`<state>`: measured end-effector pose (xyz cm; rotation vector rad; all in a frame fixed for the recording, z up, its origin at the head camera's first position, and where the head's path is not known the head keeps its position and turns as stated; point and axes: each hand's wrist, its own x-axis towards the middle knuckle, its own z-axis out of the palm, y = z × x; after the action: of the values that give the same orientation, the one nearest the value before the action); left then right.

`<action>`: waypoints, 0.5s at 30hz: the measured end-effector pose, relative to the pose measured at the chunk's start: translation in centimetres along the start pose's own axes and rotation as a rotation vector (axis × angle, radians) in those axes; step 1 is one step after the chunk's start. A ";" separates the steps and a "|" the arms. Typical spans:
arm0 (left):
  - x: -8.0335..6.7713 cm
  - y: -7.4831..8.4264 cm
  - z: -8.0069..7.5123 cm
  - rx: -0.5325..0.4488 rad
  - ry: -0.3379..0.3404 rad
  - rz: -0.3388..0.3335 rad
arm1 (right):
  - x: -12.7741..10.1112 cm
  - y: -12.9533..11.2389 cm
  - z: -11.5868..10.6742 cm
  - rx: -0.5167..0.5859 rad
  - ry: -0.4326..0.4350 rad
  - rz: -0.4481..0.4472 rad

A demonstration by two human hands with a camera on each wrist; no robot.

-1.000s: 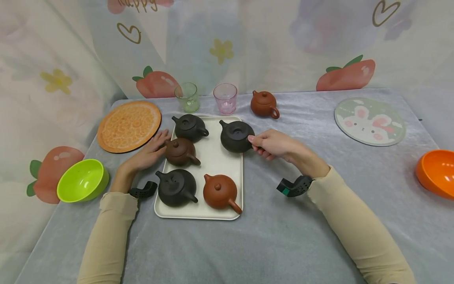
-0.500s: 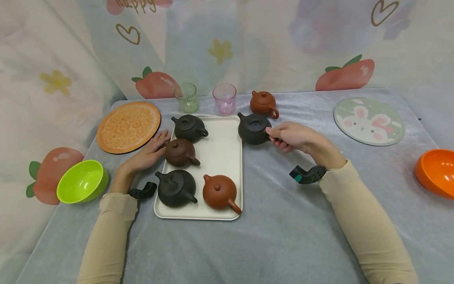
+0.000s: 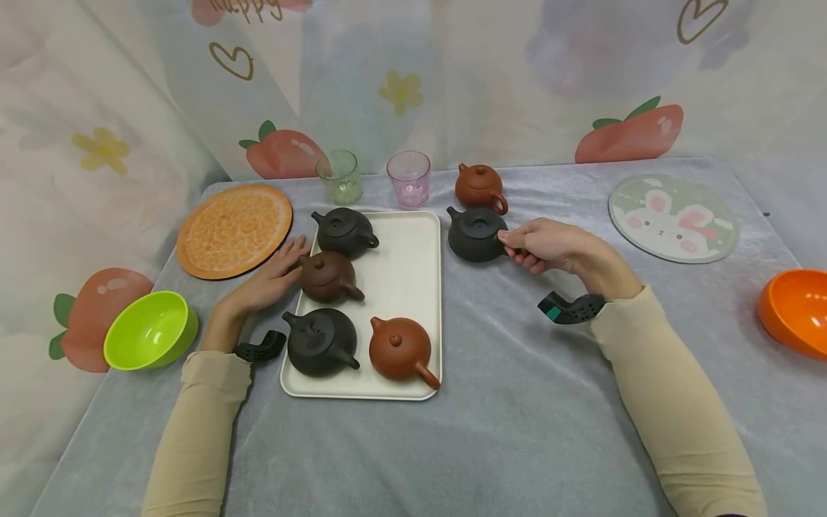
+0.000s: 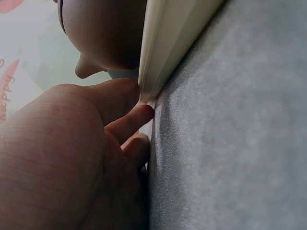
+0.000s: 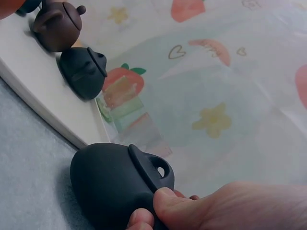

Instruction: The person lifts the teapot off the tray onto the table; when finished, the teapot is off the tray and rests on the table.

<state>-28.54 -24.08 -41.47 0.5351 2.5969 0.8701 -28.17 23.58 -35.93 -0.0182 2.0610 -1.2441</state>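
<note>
My right hand [image 3: 549,245] pinches the handle of a black teapot [image 3: 474,238], just off the right side of the white tray [image 3: 407,283]. In the right wrist view this teapot [image 5: 108,182] is at or close to the tabletop; whether it touches is unclear. Along the tray's left edge lies my left hand [image 3: 266,278], its fingers extended on the cloth. The left wrist view has the thumb [image 4: 117,96] against the tray rim [image 4: 165,43]. On the tray sit a small black teapot [image 3: 344,231], a dark brown teapot [image 3: 326,276], a larger black teapot [image 3: 319,341] and a reddish-brown teapot [image 3: 399,348].
Another reddish-brown teapot [image 3: 479,187] stands right behind the held one. Behind the tray are a green glass [image 3: 341,176] and a pink glass [image 3: 410,178]. Round mats [image 3: 235,231] flank both sides, with a lime bowl [image 3: 151,334] left and an orange bowl [image 3: 797,312] right.
My right hand has carried the black teapot from over the tray's upper right corner rightward past its edge, then a little lower. The left hand has stayed in place.
</note>
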 end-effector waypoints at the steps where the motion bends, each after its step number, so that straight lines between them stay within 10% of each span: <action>1: 0.0 0.0 0.0 0.000 -0.001 -0.002 | 0.0 0.0 0.0 -0.002 -0.002 0.001; 15: 0.0 0.0 -0.1 -0.004 -0.007 -0.015 | 0.2 0.4 -0.6 -0.042 -0.012 0.029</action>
<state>-28.60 -24.06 -41.41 0.5166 2.5888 0.8668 -28.48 24.17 -36.16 -0.0156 2.0704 -1.1802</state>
